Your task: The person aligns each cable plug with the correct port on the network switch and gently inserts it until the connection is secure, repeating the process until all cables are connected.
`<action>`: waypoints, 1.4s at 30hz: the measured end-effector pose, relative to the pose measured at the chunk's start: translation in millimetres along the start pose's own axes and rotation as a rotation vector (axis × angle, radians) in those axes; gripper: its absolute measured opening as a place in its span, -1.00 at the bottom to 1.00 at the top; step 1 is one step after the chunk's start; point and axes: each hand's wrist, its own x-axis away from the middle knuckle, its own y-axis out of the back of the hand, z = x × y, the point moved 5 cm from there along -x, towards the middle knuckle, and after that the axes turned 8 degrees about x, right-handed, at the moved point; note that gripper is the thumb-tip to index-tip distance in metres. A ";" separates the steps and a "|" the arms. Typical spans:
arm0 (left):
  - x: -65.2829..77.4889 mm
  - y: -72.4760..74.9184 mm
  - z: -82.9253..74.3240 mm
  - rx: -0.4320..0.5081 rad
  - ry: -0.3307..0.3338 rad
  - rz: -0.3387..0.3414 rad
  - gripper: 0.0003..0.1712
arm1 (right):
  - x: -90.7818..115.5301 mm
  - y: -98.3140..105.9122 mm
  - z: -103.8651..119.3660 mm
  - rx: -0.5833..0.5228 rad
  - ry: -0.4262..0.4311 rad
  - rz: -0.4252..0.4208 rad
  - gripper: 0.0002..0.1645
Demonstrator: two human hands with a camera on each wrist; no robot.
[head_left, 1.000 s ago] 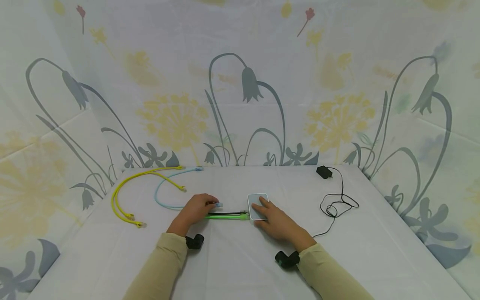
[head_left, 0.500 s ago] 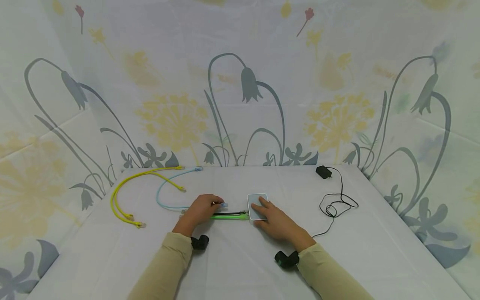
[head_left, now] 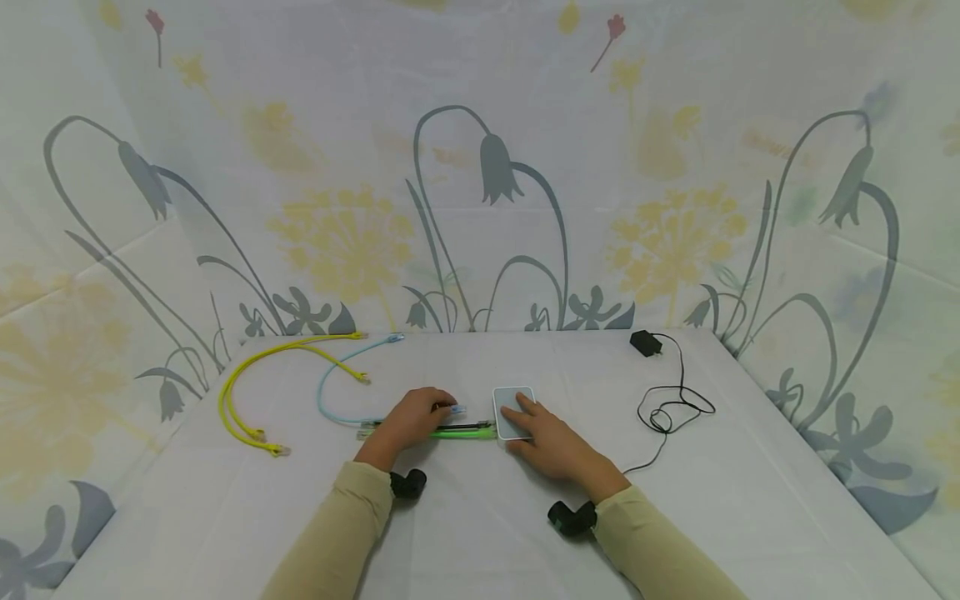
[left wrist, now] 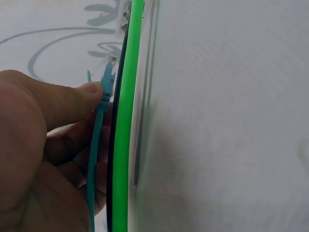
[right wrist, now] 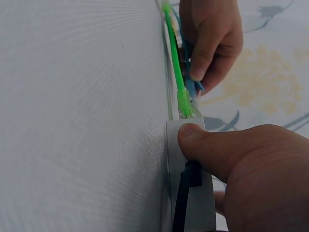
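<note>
My left hand [head_left: 412, 417] pinches the plug end of a light blue Ethernet cable [left wrist: 107, 82] between thumb and fingers, its clear tip pointing toward a small white network box [head_left: 510, 397]. A gap separates this plug from the box. Over the box lies my right hand [head_left: 555, 442], fingers across the top and thumb [right wrist: 190, 135] pressed on a side face. A green cable [left wrist: 126, 121] meets the box's left side, with a black cable [head_left: 468, 427] running alongside. The sockets themselves are hidden. A dark power lead [right wrist: 182, 198] enters the face under my thumb.
Yellow Ethernet cables [head_left: 238, 392] lie curved at the table's left. The light blue cable's other plug [head_left: 394, 339] rests near the back edge. To the right are a black power adapter [head_left: 645, 342] and its loosely coiled cord [head_left: 663, 419]. A flower-printed cloth [head_left: 360, 242] hangs behind the table.
My left hand has moved right, bringing the light blue plug closer to the network box, and the cable's loop has shifted along with it. My right hand stays on the box.
</note>
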 end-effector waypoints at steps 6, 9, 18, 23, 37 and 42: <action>-1.9 -2.8 -2.6 0.012 0.008 0.028 -0.73 | -0.6 -0.4 -0.7 0.005 -0.006 0.000 -0.33; -3.0 -4.1 -3.9 0.011 0.000 0.040 -0.73 | -0.9 -0.9 -1.3 0.006 -0.007 0.002 -0.33; -8.0 -11.0 -7.7 0.010 -0.010 0.045 -0.74 | -2.0 -2.9 -3.4 0.008 -0.005 0.005 -0.33; -9.6 -15.3 -9.6 0.027 0.004 0.038 -0.74 | -2.0 -2.3 -2.9 0.014 -0.002 0.003 -0.33; -13.0 -25.1 -20.4 0.051 -0.041 0.042 -0.76 | -1.1 -1.8 -2.1 0.013 -0.004 0.007 -0.33; -15.0 -27.8 -21.9 0.053 -0.036 0.041 -0.76 | -0.5 -0.5 -1.0 0.012 -0.005 0.007 -0.33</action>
